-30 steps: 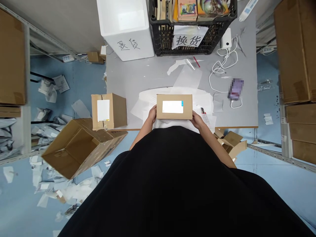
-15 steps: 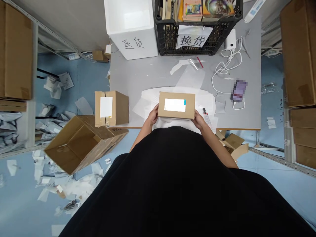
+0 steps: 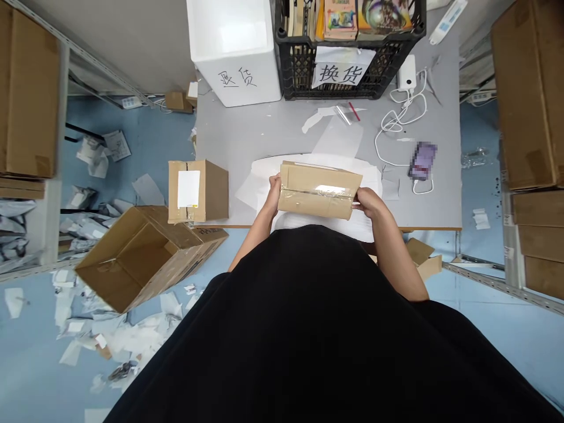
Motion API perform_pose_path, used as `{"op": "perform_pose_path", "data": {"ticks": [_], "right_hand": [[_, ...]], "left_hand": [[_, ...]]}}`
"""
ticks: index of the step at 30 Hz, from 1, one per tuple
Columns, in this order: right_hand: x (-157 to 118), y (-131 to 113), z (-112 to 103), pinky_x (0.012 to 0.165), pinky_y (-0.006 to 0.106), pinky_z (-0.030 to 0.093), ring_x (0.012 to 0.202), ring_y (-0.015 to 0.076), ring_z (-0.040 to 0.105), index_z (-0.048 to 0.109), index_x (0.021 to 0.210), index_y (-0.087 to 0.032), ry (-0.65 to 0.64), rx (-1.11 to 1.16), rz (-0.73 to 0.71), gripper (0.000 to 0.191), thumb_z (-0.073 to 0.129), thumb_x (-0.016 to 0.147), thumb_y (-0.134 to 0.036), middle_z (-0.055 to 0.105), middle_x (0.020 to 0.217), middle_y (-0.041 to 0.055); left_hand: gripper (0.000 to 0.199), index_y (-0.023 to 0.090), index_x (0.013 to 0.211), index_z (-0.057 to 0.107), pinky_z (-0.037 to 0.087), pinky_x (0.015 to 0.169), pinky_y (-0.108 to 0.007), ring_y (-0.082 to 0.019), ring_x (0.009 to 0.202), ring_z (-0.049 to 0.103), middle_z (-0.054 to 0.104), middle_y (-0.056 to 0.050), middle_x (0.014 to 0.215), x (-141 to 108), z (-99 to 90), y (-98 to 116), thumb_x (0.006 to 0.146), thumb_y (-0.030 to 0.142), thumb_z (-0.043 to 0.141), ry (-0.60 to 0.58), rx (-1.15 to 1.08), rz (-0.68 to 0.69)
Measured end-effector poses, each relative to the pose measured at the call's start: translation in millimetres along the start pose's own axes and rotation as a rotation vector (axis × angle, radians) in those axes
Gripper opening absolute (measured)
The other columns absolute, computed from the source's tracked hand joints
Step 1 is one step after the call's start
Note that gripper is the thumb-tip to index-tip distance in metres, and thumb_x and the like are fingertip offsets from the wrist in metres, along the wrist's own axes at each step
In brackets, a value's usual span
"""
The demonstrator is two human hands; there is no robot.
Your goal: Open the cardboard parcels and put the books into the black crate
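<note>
A small brown cardboard box [image 3: 319,197] is held between my two hands above the table's near side. Its taped seam faces me, with clear shiny tape along it, and the labelled face is turned nearly out of sight. My left hand [image 3: 274,192] grips the left end, thumb up at the edge. At the right end, my right hand [image 3: 368,201] holds the lower corner; some of its fingers are hidden behind the box. Beneath lies a white sheet or padded wrap [image 3: 264,170]. To the left a second taped cardboard box [image 3: 215,191] with a white label stands at the table edge.
On the grey table [image 3: 247,135] stand a white bin [image 3: 238,76] and a black crate [image 3: 299,76] of books at the back. A phone [image 3: 423,160] with a white cable [image 3: 388,126] lies right. A large open carton [image 3: 145,258] and scattered packaging [image 3: 145,335] occupy the floor at left.
The box in my hands has tipped, so its labelled face has turned away and its taped side now shows. My right hand has moved slightly right. The view has shifted a little.
</note>
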State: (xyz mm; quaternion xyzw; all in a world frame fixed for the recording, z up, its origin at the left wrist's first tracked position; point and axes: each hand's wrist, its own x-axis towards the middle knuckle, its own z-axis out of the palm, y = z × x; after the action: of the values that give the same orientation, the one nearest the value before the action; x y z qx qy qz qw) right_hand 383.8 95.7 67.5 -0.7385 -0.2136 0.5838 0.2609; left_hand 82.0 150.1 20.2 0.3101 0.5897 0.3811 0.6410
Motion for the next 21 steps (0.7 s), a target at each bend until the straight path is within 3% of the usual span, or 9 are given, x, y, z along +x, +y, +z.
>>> {"op": "perform_pose_path", "data": {"ticks": [8, 13, 17, 21], "right_hand": [[14.2, 6.3, 2.3, 0.058, 0.024, 0.050, 0.060, 0.0123, 0.053, 0.053, 0.070, -0.020, 0.045, -0.167, 0.141, 0.020, 0.061, 0.086, -0.029, 0.056, 0.059, 0.0016], [18.0, 20.9, 12.8, 0.063, 0.025, 0.052, 0.063, 0.0128, 0.053, 0.054, 0.072, -0.021, 0.067, -0.149, 0.168, 0.017, 0.062, 0.086, -0.025, 0.058, 0.062, 0.0019], [15.2, 42.6, 13.3, 0.069, 0.025, 0.053, 0.074, 0.0150, 0.058, 0.055, 0.072, -0.022, 0.046, -0.084, 0.099, 0.016, 0.059, 0.085, -0.029, 0.064, 0.072, 0.0041], [12.6, 71.3, 9.8, 0.074, 0.023, 0.053, 0.084, 0.0142, 0.061, 0.061, 0.078, -0.022, 0.017, 0.021, 0.020, 0.010, 0.058, 0.081, -0.031, 0.069, 0.088, 0.0023]], "left_hand": [[0.030, 0.023, 0.104, 0.059, 0.054, 0.088, -0.032, -0.021, 0.100, 0.068, 0.069, -0.003, 0.100, -6.7, 3.8, -32.1, 0.094, 0.051, 0.054, -0.103, -0.095, -0.211], [0.029, 0.022, 0.098, 0.062, 0.056, 0.084, -0.035, -0.023, 0.093, 0.070, 0.071, -0.003, 0.091, -0.2, 3.2, -43.2, 0.090, 0.049, 0.059, -0.089, -0.094, -0.327], [0.033, 0.023, 0.107, 0.062, 0.055, 0.087, -0.034, -0.023, 0.101, 0.069, 0.073, -0.004, 0.103, -0.1, -4.6, -50.0, 0.088, 0.051, 0.062, -0.054, -0.013, -0.308], [0.041, 0.024, 0.120, 0.063, 0.053, 0.094, -0.034, -0.023, 0.113, 0.066, 0.070, -0.007, 0.123, -3.5, -16.6, -60.2, 0.086, 0.048, 0.066, -0.100, 0.003, -0.235]]}}
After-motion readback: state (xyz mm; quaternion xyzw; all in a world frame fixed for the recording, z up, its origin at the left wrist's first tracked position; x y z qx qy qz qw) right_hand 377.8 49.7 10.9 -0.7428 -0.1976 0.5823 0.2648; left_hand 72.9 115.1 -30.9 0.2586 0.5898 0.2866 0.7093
